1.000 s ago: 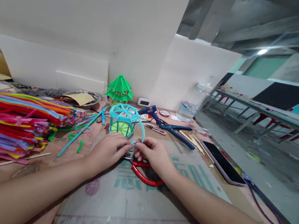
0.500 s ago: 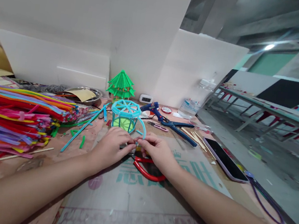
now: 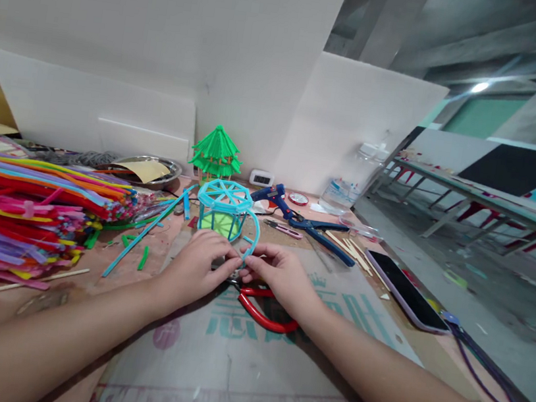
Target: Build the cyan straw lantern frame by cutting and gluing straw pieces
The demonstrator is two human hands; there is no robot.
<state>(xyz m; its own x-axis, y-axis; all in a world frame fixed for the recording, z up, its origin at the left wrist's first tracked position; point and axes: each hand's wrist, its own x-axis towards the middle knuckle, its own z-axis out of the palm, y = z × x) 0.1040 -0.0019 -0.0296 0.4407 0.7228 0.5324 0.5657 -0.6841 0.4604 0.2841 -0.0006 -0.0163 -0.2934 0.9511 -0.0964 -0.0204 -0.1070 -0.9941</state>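
My left hand (image 3: 199,263) and my right hand (image 3: 278,273) meet at their fingertips on the table, both pinching the near end of a curved light-blue pipe cleaner (image 3: 254,234). That strand arches up toward a small blue lantern-shaped frame (image 3: 223,211) with a green inside, just behind my hands. Red-handled cutters (image 3: 260,308) lie partly under my right hand.
A big heap of coloured pipe cleaners (image 3: 21,213) fills the left. A green pagoda model (image 3: 215,154), a metal dish (image 3: 152,173), a blue glue gun (image 3: 273,196), blue pliers (image 3: 327,237), a water bottle (image 3: 344,188) and a phone (image 3: 407,290) lie behind and right. White boards stand at the back.
My hands stayed pinched together on the blue strand, shifting slightly; its arch now bends closer to the lantern frame. The view moved a little.
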